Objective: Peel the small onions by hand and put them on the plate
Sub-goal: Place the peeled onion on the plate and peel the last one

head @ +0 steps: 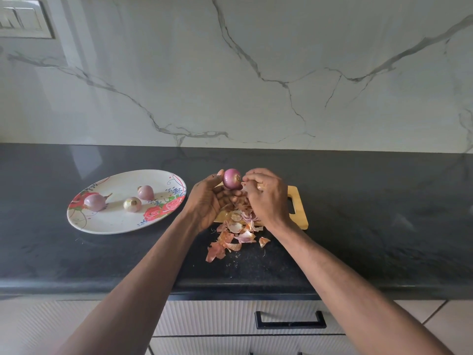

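Left hand [208, 198] grips a small onion [232, 178]; right hand [266, 194] pinches skin at its end. Best to hold firmly, pulling strips down over the peel pile [235, 234].

Purple onion [232, 178], rose-patterned white plate [120, 221], black counter [358, 213], grey-veined white marble wall [256, 73].
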